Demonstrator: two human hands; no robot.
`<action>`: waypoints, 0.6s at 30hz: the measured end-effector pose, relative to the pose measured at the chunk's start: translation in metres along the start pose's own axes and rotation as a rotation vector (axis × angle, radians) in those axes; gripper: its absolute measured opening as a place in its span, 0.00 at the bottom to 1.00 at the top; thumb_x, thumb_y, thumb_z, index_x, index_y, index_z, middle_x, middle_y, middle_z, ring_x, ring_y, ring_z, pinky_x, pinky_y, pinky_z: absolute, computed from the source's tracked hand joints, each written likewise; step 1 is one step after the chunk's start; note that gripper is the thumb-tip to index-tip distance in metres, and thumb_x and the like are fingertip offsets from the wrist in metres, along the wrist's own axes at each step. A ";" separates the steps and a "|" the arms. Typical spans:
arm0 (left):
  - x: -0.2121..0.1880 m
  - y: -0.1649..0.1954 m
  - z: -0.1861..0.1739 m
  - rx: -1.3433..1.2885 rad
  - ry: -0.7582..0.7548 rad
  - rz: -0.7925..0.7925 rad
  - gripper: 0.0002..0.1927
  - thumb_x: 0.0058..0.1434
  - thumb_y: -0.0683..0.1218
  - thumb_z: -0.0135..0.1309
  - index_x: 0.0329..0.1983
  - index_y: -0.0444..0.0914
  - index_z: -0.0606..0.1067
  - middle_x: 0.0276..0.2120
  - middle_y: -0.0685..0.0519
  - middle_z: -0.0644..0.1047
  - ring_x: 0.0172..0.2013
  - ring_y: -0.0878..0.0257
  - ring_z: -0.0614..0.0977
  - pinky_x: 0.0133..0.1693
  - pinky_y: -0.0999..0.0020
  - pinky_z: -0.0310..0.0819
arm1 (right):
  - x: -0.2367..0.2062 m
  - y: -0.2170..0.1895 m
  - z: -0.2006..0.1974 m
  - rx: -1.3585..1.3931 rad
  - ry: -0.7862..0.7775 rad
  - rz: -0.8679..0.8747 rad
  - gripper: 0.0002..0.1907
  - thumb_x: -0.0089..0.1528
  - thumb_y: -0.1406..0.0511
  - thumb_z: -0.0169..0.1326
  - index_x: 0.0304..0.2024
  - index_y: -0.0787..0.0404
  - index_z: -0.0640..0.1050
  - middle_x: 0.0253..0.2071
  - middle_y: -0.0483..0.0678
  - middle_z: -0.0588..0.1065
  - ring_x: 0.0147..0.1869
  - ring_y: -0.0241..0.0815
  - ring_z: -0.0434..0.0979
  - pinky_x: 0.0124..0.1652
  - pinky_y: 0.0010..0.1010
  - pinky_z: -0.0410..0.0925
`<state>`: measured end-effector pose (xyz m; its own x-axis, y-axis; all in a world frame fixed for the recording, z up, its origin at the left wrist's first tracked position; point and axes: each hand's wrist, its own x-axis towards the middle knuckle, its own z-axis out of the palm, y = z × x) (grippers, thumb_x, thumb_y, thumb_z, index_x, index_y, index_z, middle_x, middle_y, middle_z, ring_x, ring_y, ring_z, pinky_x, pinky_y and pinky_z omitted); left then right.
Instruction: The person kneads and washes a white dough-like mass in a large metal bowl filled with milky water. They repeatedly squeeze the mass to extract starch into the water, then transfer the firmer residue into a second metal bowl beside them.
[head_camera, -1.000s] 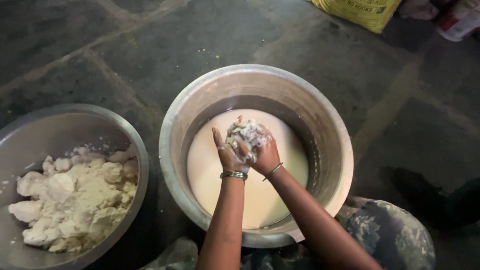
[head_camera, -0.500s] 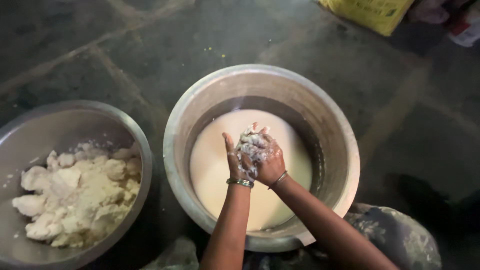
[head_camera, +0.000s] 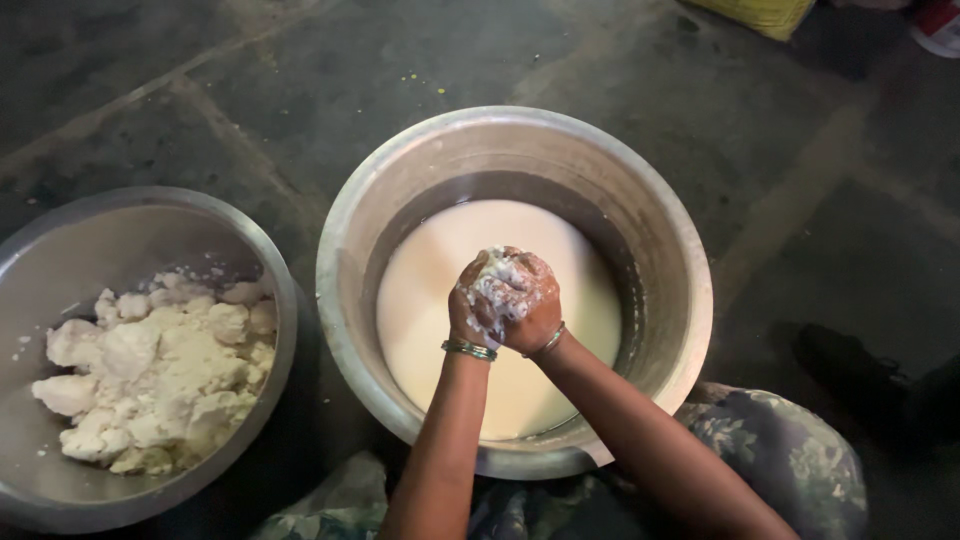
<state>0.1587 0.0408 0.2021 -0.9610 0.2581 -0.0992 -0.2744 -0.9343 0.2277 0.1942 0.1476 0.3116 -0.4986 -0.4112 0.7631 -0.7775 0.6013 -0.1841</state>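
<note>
The big metal pot of milky liquid sits mid-floor, a bowl of pressed lumps at its 9 o'clock. Over the pot's centre, the left hand and right hand clamp 1 white lump; squeezing steadily there should keep drips inside.

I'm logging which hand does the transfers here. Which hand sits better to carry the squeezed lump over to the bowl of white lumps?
Probably the left hand: it is on the side of the lump bowl; the right hand would cross over. Both clasp the white lump.
</note>
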 end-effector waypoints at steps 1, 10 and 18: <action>0.000 -0.001 0.002 0.014 0.004 0.007 0.21 0.73 0.50 0.46 0.53 0.27 0.76 0.45 0.43 0.82 0.43 0.53 0.84 0.49 0.59 0.80 | -0.001 0.001 0.000 0.003 -0.002 -0.001 0.16 0.55 0.58 0.62 0.44 0.54 0.81 0.48 0.49 0.79 0.54 0.54 0.78 0.55 0.48 0.71; 0.004 -0.014 -0.001 0.170 -0.074 0.179 0.19 0.74 0.47 0.45 0.58 0.27 0.73 0.49 0.42 0.80 0.46 0.53 0.83 0.52 0.59 0.79 | -0.006 0.009 -0.003 -0.037 0.015 -0.024 0.19 0.53 0.57 0.63 0.46 0.55 0.80 0.49 0.50 0.78 0.55 0.54 0.78 0.53 0.47 0.71; 0.007 -0.018 -0.001 0.242 -0.030 0.215 0.19 0.73 0.45 0.40 0.58 0.26 0.72 0.49 0.42 0.80 0.47 0.55 0.83 0.52 0.62 0.79 | -0.006 0.014 -0.003 -0.080 0.004 -0.021 0.18 0.52 0.58 0.63 0.44 0.54 0.81 0.47 0.48 0.79 0.51 0.51 0.78 0.49 0.43 0.72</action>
<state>0.1573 0.0592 0.1959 -0.9974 0.0721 0.0040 -0.0620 -0.8834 0.4644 0.1874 0.1602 0.3066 -0.4806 -0.4213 0.7691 -0.7546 0.6454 -0.1180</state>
